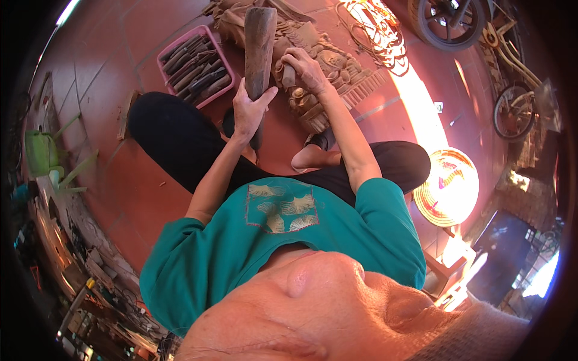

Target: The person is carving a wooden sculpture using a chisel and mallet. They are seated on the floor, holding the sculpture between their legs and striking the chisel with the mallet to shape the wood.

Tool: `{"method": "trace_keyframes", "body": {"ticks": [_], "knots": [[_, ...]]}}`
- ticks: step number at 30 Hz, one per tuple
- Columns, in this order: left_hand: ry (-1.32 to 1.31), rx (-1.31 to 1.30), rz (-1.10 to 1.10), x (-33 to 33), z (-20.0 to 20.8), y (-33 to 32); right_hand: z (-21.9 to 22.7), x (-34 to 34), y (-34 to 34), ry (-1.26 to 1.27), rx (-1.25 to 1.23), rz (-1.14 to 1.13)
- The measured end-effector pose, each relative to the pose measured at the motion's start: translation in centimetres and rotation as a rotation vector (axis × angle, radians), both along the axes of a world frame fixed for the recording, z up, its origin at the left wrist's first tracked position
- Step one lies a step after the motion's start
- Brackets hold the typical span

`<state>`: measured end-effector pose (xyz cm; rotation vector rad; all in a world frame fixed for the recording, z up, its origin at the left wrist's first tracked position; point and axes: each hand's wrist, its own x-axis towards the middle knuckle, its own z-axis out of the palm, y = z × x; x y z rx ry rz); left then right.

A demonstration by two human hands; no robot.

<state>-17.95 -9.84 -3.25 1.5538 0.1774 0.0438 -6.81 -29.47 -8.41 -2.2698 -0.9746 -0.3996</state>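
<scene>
Now: left hand grips rough mallet | right hand chisel (on carving)

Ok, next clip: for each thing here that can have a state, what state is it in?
left hand: closed around the wooden mallet, held upright
right hand: gripping a chisel handle set against the carving
wood carving: lying on the tiled floor
pink tray: open, full of carving tools
conical hat: lying on the floor in sunlight
</scene>
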Motion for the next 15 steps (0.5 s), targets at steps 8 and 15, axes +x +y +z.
{"method": "trace_keyframes", "body": {"ticks": [8, 15], "knots": [[0.022, 0.013, -0.026, 0.1, 0.6, 0.4, -0.6, -0.4, 0.4, -0.049, -0.084, 0.013], [-0.010, 0.043, -0.013, 0.1, 0.4, 0.0, -1.3, -0.7, 1.6, -0.135, -0.039, -0.029]]}}
